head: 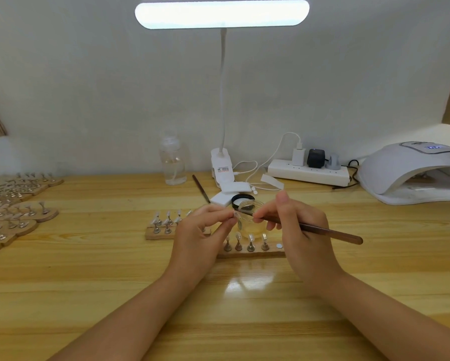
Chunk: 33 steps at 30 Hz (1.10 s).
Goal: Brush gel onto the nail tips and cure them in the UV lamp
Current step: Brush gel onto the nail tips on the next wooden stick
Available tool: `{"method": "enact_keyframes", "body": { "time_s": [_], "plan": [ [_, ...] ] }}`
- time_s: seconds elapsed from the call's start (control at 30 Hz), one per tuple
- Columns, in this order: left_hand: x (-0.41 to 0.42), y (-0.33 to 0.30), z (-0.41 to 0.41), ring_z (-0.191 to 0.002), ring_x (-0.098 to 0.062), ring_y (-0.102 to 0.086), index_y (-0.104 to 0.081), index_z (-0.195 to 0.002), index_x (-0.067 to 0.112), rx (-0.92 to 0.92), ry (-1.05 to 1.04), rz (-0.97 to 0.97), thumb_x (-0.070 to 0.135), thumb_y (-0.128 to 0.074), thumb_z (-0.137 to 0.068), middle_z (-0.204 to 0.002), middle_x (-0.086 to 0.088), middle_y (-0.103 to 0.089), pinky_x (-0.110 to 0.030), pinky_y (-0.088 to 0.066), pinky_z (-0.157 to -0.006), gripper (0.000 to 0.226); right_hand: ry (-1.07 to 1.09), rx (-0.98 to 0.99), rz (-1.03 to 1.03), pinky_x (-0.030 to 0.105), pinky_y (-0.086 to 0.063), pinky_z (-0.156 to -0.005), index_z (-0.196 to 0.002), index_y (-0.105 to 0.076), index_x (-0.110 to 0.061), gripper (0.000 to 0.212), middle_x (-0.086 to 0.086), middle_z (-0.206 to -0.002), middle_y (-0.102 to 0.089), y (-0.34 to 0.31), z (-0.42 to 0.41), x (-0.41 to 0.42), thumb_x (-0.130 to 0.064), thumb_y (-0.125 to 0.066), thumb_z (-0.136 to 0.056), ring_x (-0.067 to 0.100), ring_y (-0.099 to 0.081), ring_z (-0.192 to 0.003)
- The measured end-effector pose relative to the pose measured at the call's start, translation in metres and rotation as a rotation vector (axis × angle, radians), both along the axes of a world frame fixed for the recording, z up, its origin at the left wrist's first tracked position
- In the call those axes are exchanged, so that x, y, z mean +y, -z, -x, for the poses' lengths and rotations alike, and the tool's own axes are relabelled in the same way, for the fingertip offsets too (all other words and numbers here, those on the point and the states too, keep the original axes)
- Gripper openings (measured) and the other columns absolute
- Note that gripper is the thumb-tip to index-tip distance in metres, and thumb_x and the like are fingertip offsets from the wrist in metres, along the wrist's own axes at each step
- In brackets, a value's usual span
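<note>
Left hand pinches nail tip; right hand grips brush (bristles touching).

The left hand hides the pinched nail tip.

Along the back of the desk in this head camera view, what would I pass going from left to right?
Clear pump bottle → clip base of the desk lamp → white power strip with its plugs → white UV lamp at the far right.
</note>
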<state>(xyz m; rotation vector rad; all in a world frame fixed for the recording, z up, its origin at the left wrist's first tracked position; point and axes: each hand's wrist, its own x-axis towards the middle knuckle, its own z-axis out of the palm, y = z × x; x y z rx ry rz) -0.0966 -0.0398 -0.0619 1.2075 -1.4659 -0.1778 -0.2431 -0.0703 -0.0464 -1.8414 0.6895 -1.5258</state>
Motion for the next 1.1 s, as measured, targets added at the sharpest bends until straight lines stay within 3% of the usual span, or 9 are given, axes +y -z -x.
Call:
{"method": "enact_keyframes", "body": {
  "time_s": [0.1, 0.2, 0.37, 0.53, 0.7, 0.9, 1.03, 1.1],
  "plan": [
    [-0.0004, 0.0012, -0.0006, -0.084, 0.008, -0.058, -0.065, -0.082, 0.036, 0.002, 0.001, -0.007, 0.002, -0.068, -0.075, -0.081, 0.016, -0.064, -0.004, -0.040, -0.074, 0.035, -0.020, -0.021, -0.036, 0.017, -0.046, -0.055, -0.061, -0.067, -0.021, 0.043, -0.001, -0.059, -0.066, 0.0002, -0.0007, 0.0004, -0.043, -0.041, -0.088, 0.006, -0.060, -0.054],
    [-0.0010, 0.0019, -0.0007, -0.083, 0.008, -0.058, -0.064, -0.082, 0.037, 0.000, -0.006, -0.008, 0.002, -0.068, -0.076, -0.080, 0.016, -0.064, -0.004, -0.040, -0.073, 0.035, -0.010, -0.055, -0.022, 0.028, -0.047, -0.050, -0.060, -0.067, -0.022, 0.046, 0.004, -0.058, -0.065, -0.0005, 0.0002, 0.0010, -0.046, -0.037, -0.085, 0.017, -0.058, -0.050],
    [-0.0015, 0.0024, -0.0008, -0.083, 0.007, -0.058, -0.065, -0.083, 0.036, 0.001, 0.000, -0.009, 0.002, -0.067, -0.076, -0.079, 0.016, -0.064, -0.004, -0.041, -0.071, 0.035, 0.028, 0.022, 0.043, 0.011, -0.043, -0.057, -0.069, -0.067, -0.024, 0.039, -0.003, -0.063, -0.067, -0.0005, -0.0005, -0.0004, -0.040, -0.039, -0.091, 0.004, -0.059, -0.059],
    [-0.0023, 0.0028, -0.0015, -0.083, 0.007, -0.058, -0.064, -0.083, 0.038, -0.011, -0.004, -0.004, 0.002, -0.067, -0.076, -0.078, 0.019, -0.064, -0.004, -0.042, -0.074, 0.037, -0.026, -0.062, -0.027, 0.026, -0.046, -0.047, -0.059, -0.067, -0.021, 0.044, 0.001, -0.056, -0.065, -0.0003, -0.0004, 0.0006, -0.044, -0.043, -0.087, 0.017, -0.058, -0.049],
    [-0.0032, 0.0040, -0.0019, -0.083, 0.007, -0.059, -0.066, -0.085, 0.034, -0.009, -0.001, -0.004, 0.002, -0.067, -0.077, -0.079, 0.019, -0.064, -0.005, -0.042, -0.074, 0.033, 0.013, 0.018, 0.044, 0.011, -0.044, -0.056, -0.068, -0.067, -0.026, 0.037, -0.002, -0.061, -0.066, -0.0003, -0.0017, -0.0006, -0.037, -0.041, -0.092, 0.003, -0.059, -0.057],
    [-0.0034, 0.0044, -0.0022, -0.085, 0.007, -0.058, -0.065, -0.085, 0.035, -0.016, -0.009, 0.001, 0.002, -0.066, -0.077, -0.080, 0.019, -0.064, -0.005, -0.042, -0.075, 0.034, -0.018, -0.043, 0.027, 0.020, -0.047, -0.050, -0.061, -0.066, -0.022, 0.043, 0.000, -0.058, -0.066, 0.0016, -0.0008, -0.0011, -0.040, -0.040, -0.089, 0.008, -0.058, -0.049],
    [-0.0038, 0.0054, -0.0025, -0.086, 0.001, -0.058, -0.066, -0.085, 0.034, -0.024, -0.013, -0.003, 0.001, -0.065, -0.078, -0.082, 0.014, -0.065, -0.006, -0.042, -0.075, 0.034, 0.027, 0.037, 0.107, 0.007, -0.043, -0.060, -0.070, -0.068, -0.019, 0.044, -0.012, -0.064, -0.066, 0.0020, -0.0022, -0.0029, -0.041, -0.034, -0.089, -0.004, -0.060, -0.061],
    [-0.0041, 0.0054, -0.0028, -0.087, 0.001, -0.058, -0.065, -0.086, 0.034, -0.029, -0.014, -0.003, 0.001, -0.065, -0.078, -0.083, 0.013, -0.064, -0.006, -0.042, -0.076, 0.035, 0.012, 0.038, 0.089, 0.005, -0.042, -0.060, -0.066, -0.068, -0.020, 0.045, -0.013, -0.061, -0.065, 0.0032, -0.0023, -0.0029, -0.042, -0.035, -0.088, -0.005, -0.060, -0.061]
  ]
}}
